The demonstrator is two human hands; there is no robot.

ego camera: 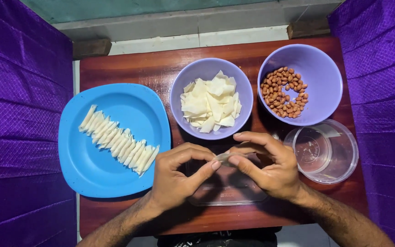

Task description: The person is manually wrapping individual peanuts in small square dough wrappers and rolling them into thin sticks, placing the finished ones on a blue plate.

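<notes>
My left hand [179, 176] and my right hand [266, 164] meet over the table's front middle, both pinching one small pale pastry wrapper [225, 156] between thumbs and fingertips. The wrapper looks folded or rolled; what is inside it is hidden. To the left, a blue plate [92, 164] carries a slanted row of several rolled wrappers [117, 139]. Behind my hands stands a purple bowl [179, 91] with a heap of flat wrapper squares [211, 103]. A larger purple bowl [321, 73] at the back right has peanuts [284, 91] in it.
A clear round plastic container [328, 151] sits at the right, next to my right hand. A clear flat lid or tray [227, 192] lies under my hands. The brown wooden table [138, 64] is flanked by purple cloth [19, 114] on both sides.
</notes>
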